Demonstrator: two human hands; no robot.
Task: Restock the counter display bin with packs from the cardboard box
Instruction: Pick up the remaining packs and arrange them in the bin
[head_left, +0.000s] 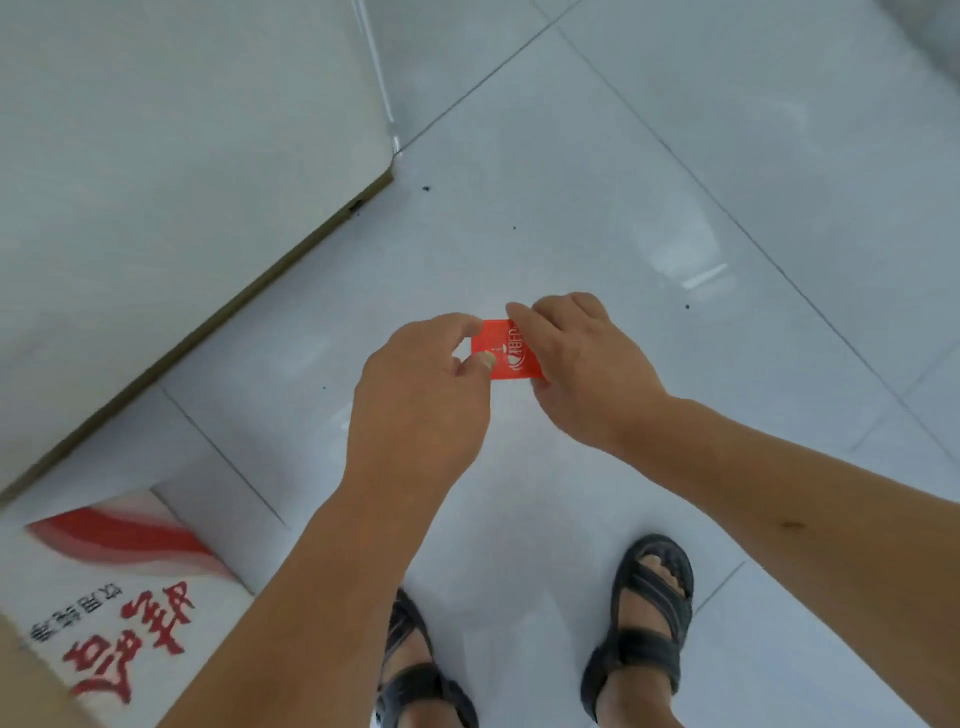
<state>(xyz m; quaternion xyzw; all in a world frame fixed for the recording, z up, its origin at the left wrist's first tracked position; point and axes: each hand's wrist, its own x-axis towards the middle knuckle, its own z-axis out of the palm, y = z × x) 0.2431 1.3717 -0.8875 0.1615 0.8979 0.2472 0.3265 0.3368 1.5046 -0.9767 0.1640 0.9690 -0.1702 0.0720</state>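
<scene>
A small red pack (506, 349) with white lettering is held in mid-air above the floor, between both hands. My left hand (421, 395) pinches its left edge between thumb and forefinger. My right hand (576, 364) grips its right side, fingers curled over the top edge. The cardboard box (104, 613), white with red characters and a red stripe, sits on the floor at the lower left, only partly in view. The counter display bin is not in view.
A white counter or cabinet (182, 156) fills the upper left, its base edge running diagonally down to the left. Pale glossy floor tiles (675, 182) spread to the right and ahead. My two sandalled feet (644, 623) stand at the bottom.
</scene>
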